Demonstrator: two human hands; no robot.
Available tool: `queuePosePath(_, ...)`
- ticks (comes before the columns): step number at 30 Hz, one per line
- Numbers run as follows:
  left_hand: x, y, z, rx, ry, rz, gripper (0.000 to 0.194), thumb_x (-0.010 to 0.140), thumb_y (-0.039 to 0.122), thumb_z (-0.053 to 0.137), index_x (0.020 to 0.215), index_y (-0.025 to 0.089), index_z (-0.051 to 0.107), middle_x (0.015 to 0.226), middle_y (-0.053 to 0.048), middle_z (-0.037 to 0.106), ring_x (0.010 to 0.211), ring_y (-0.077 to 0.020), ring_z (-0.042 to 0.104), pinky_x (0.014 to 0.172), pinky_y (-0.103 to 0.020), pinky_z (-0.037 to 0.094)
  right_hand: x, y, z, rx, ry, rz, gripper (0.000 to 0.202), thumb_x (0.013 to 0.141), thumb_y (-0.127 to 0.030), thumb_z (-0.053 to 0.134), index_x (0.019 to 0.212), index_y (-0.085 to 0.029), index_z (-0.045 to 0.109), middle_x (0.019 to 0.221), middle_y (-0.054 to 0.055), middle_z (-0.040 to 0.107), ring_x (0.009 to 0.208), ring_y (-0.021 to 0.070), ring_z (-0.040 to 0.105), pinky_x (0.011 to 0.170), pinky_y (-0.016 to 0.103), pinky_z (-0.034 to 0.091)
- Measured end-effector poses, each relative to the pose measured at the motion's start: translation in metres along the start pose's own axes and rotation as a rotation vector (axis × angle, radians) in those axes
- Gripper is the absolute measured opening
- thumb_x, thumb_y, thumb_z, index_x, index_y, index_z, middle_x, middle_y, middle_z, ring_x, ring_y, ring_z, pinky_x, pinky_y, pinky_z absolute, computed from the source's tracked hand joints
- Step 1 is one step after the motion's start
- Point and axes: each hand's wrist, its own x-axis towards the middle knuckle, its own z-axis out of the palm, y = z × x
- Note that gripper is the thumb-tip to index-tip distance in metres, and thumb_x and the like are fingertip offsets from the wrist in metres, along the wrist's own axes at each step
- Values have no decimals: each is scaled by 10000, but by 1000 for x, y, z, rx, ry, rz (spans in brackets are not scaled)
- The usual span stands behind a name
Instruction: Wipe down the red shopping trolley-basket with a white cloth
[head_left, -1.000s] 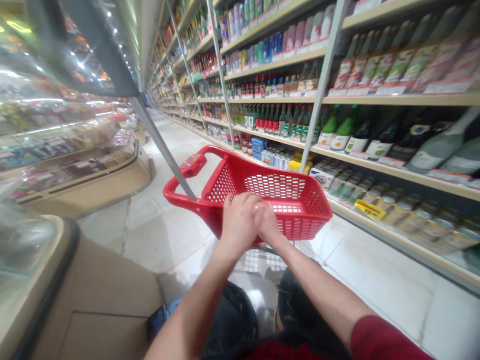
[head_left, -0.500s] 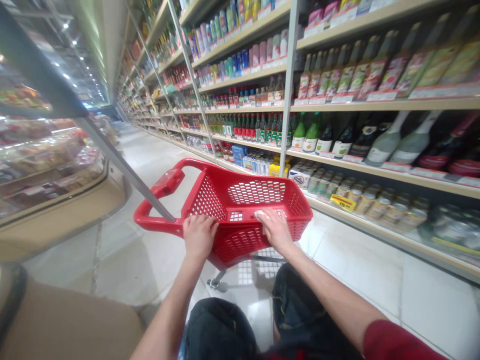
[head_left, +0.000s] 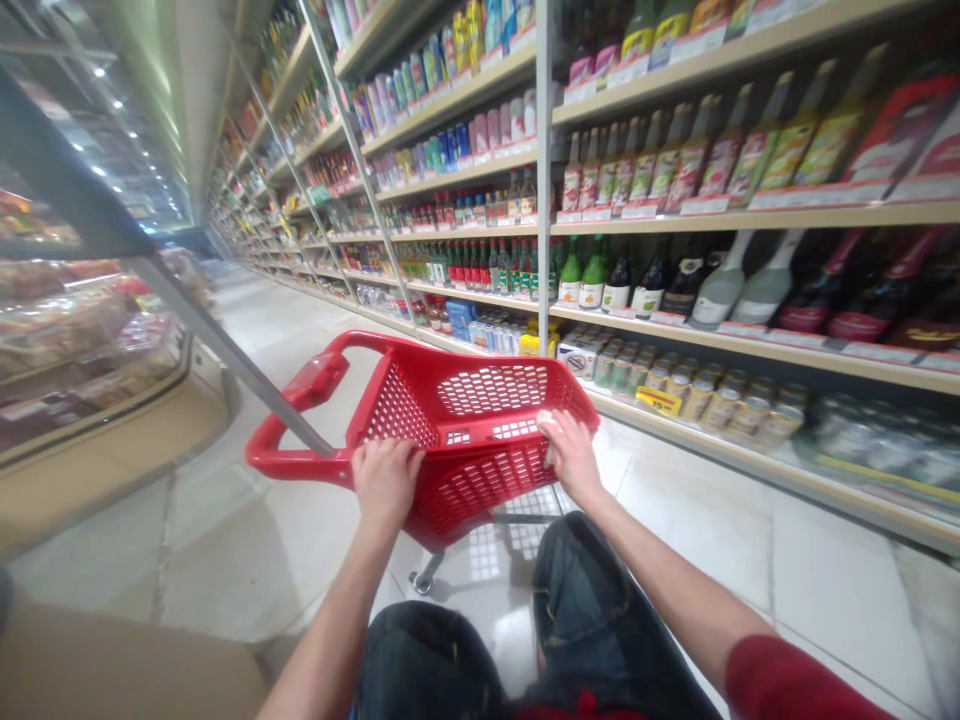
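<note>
A red plastic shopping cart (head_left: pixel 465 490) with perforated sides stands in front of my knees, its handle loop pointing left. My left hand (head_left: pixel 386 480) is closed over the near rim, close to the handle end. Farther right on that same rim, my right hand (head_left: pixel 571 450) curls over the edge with its fingertips inside the basket. A small pale spot shows at the right fingertips; I cannot make out what it is. The basket floor shows through between the hands, partly hidden by the near wall.
Shelves (head_left: pixel 750 215) of bottles and cans run along the right side. A grey metal bar (head_left: pixel 232 350) slants across the left, in front of the cart handle. Behind it is a display case (head_left: pixel 82 420) with packaged goods. The floor (head_left: pixel 690 540) is pale tile.
My right hand has slid to the right along the rim, away from my left hand. The left grip stays by the handle end. The view has shifted slightly right.
</note>
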Motion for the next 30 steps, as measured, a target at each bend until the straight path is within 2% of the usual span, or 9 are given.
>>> queuePosePath(2, -2, 2, -3, 8, -5, 1, 263, 857, 364, 442, 832, 215, 657, 819, -51, 656, 843, -231, 514, 852, -390, 325, 2, 7, -3, 3, -6, -3, 376, 831, -125, 363, 1120, -221, 582, 1262, 97, 528, 1229, 250, 406, 979, 507, 317)
queuePosePath(6, -8, 7, -6, 9, -12, -14, 270, 857, 365, 433, 833, 214, 655, 831, -53, 657, 848, -234, 512, 860, -398, 327, 3, 39, -12, -33, 77, 180, 369, 805, -130, 359, 1081, -192, 597, 1196, 129, 559, 1159, 263, 460, 910, 489, 372)
queuePosePath(8, -11, 11, -6, 8, -2, -26, 272, 856, 364, 431, 842, 212, 655, 839, -56, 656, 854, -238, 514, 868, -408, 329, 2, 37, -11, -21, 104, 217, 363, 814, -135, 343, 1059, -187, 606, 1179, 131, 567, 1152, 257, 466, 903, 475, 381)
queuePosePath(15, -26, 16, -15, -27, 19, -4, 258, 853, 283, 412, 934, 197, 641, 926, -74, 670, 917, -242, 549, 936, -444, 332, -1, -42, 4, 117, -60, -98, 411, 822, -99, 355, 1155, -210, 567, 1264, 98, 527, 1237, 233, 397, 987, 471, 326)
queuePosePath(17, -38, 7, -21, -52, 67, -6, 294, 851, 227, 394, 1051, 197, 607, 1079, -82, 649, 1030, -238, 540, 1017, -484, 259, -1, -42, 0, 118, -63, -79, 421, 820, -93, 352, 1170, -201, 559, 1259, 114, 529, 1227, 240, 409, 981, 492, 329)
queuePosePath(20, -57, -8, -27, -40, 124, -25, 390, 834, 158, 369, 1183, 175, 541, 1286, -109, 535, 1221, -262, 436, 1058, -563, 155, 3, -34, -3, 89, -1, 81, 411, 823, -103, 341, 1161, -164, 567, 1245, 151, 533, 1201, 265, 435, 953, 527, 348)
queuePosePath(22, -67, -14, -28, -30, 119, -3, 428, 823, 130, 358, 1218, 147, 520, 1328, -122, 489, 1267, -271, 391, 1061, -575, 153, 8, -46, 1, 115, 4, 94, 404, 823, -104, 340, 1145, -151, 580, 1233, 157, 540, 1193, 268, 445, 949, 524, 360)
queuePosePath(27, -75, -14, -26, -48, 122, 47, 434, 808, 124, 376, 1216, 101, 523, 1319, -140, 490, 1279, -271, 381, 1072, -551, 189, 11, -135, 24, 357, -36, -190, 423, 834, -92, 341, 1176, -192, 568, 1215, 104, 565, 1194, 213, 455, 987, 453, 384)
queuePosePath(30, -73, -21, -32, -119, 165, 35, 422, 799, 132, 392, 1195, 138, 538, 1291, -110, 528, 1247, -234, 429, 1072, -509, 241, 7, -168, 35, 431, -45, -325, 437, 825, -104, 384, 1228, -193, 528, 1237, 89, 556, 1221, 215, 434, 998, 452, 391)
